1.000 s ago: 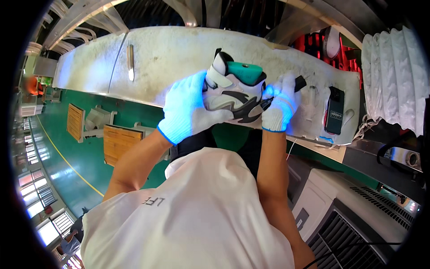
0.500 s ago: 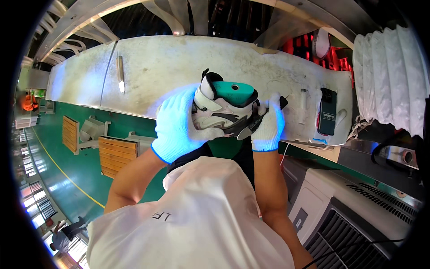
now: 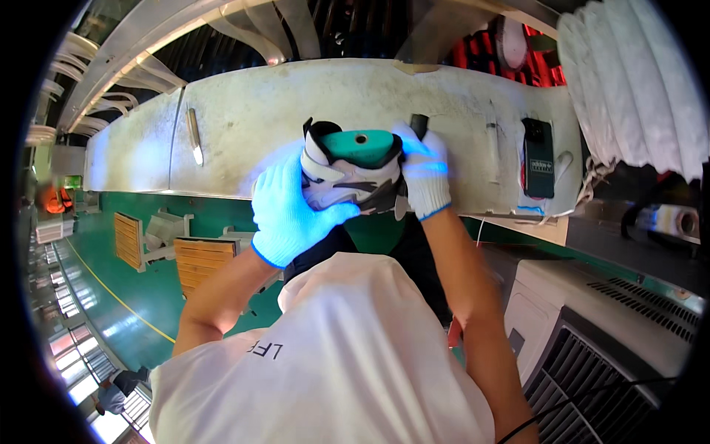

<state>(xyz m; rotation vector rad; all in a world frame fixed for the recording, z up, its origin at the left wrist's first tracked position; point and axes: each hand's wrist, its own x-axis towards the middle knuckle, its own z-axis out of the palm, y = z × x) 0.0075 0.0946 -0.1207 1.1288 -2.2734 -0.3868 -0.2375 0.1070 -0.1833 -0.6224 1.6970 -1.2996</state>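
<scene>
A white, grey and black sneaker [image 3: 347,194] with a teal shoe last [image 3: 360,145] inside is held up over the near edge of the bench. My left hand [image 3: 292,214], in a white knit glove, is closed around one end and the near side of it, thumb along the lower side. My gloved right hand [image 3: 425,174] is closed at the other end of the sneaker, wrapped round a black-handled tool [image 3: 419,124] whose handle end sticks out above the fist. A grey rounded piece [image 3: 401,207] shows below that hand, beside the sneaker; its link to the tool is hidden.
On the pale, stained bench [image 3: 244,133] lie a knife [image 3: 194,137] at left, a dark phone [image 3: 538,157] and a thin clear tube [image 3: 493,148] at right. A white ribbed duct [image 3: 636,89] hangs far right. A grey vented machine [image 3: 592,318] stands near right; wooden-topped stools [image 3: 205,263] at left.
My right hand has moved up and left against the sneaker, and the tool's handle now points upward. The left hand keeps its hold. The whole view has shifted slightly.
</scene>
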